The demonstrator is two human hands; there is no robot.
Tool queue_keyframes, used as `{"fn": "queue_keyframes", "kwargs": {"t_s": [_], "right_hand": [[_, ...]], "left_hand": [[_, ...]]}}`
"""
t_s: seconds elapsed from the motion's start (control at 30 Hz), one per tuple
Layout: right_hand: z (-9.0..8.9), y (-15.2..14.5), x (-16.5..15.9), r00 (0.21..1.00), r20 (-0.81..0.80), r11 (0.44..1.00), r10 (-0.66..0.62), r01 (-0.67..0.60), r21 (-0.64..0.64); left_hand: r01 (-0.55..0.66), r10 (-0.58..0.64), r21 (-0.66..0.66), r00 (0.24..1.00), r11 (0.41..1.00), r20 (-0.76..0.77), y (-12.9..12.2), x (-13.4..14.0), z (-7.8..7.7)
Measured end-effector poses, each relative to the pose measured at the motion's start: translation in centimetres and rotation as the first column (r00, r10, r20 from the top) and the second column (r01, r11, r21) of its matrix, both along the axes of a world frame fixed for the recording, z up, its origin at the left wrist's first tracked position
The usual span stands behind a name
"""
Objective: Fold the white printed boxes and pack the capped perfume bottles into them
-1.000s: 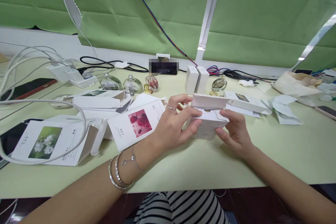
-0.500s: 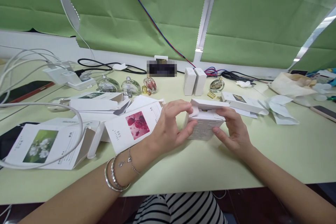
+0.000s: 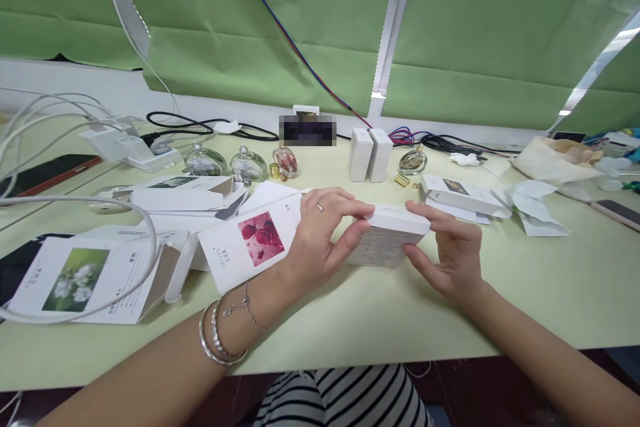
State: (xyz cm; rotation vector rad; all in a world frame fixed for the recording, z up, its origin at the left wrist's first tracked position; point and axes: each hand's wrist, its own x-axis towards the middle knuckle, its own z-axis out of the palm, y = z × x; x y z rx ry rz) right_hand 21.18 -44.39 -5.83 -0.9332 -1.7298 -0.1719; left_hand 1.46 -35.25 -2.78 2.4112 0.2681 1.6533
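Observation:
A small white perfume box [image 3: 383, 245] stands upright on the table in front of me, its printed side facing me and its top flap folded down. My left hand [image 3: 327, 230] grips its left upper corner between thumb and fingers. On the opposite corner, my right hand [image 3: 445, 247] pinches the box, with the index finger along the top edge. What the box contains is hidden. Beside my left wrist lies a flat white carton [image 3: 260, 240] with a red rose picture. Behind the box, two closed white boxes [image 3: 360, 157] stand side by side.
Glass perfume bottles [image 3: 249, 163] line the back left; another bottle [image 3: 413, 161] with a gold cap [image 3: 401, 180] is behind right. Opened cartons [image 3: 75, 277] and a white cable [image 3: 153, 227] lie left. Crumpled white paper [image 3: 537, 207] and a phone [image 3: 617, 215] are right.
The box's top flap, raised and open before, is now folded down flat over the opening. Both hands have stayed at the box's upper corners, with fingers shifted onto its top.

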Motion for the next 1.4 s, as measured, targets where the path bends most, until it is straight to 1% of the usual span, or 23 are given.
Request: {"fn": "queue_keyframes", "kwargs": {"t_s": [0.07,0.17,0.23,0.37,0.47,0.63,0.93,1.1,1.23,1.4], "right_hand": [[0.0,0.1,0.1,1.0,-0.005,1.0,0.02,-0.02,0.014],[0.3,0.0,0.2,0.998,-0.013,0.998,0.062,-0.062,0.007],[0.5,-0.1,0.1,0.997,-0.025,0.997,0.076,-0.076,-0.006],[1.2,-0.2,-0.3,0.998,-0.058,1.0,0.02,-0.019,0.008],[1.6,-0.1,-0.7,0.996,-0.087,1.0,-0.018,0.02,0.02],[1.6,0.0,-0.8,0.992,-0.127,1.0,0.003,0.001,0.03],[2.0,0.0,-0.9,0.995,-0.095,0.998,-0.015,0.02,0.051],[1.9,0.0,-0.7,0.996,-0.086,0.999,-0.014,0.018,0.042],[1.8,0.0,-0.7,0.997,-0.062,0.998,-0.047,0.05,0.042],[1.8,-0.1,-0.8,0.995,-0.067,0.997,-0.067,0.07,0.034]], "left_hand": [[0.019,-0.018,-0.032,1.0,0.999,0.024,-0.1,0.0,0.1],[0.076,-0.066,-0.142,0.995,0.987,0.072,-0.4,0.1,0.2],[0.115,-0.098,-0.192,0.991,0.975,0.095,-0.5,0.1,0.2],[0.167,-0.135,-0.265,0.982,0.95,0.133,-0.8,0.1,0.1],[0.189,-0.151,-0.287,0.977,0.939,0.15,-0.8,0.2,0.0],[0.195,-0.162,-0.231,0.975,0.953,0.155,-0.7,0.3,0.0],[0.162,-0.15,-0.089,0.98,0.983,0.134,-0.8,0.4,0.1],[0.158,-0.145,-0.088,0.98,0.984,0.135,-0.8,0.5,0.0],[0.139,-0.125,-0.095,0.982,0.986,0.142,-0.7,0.5,0.1],[0.096,-0.088,-0.06,0.989,0.994,0.12,-0.6,0.5,0.3]]}}
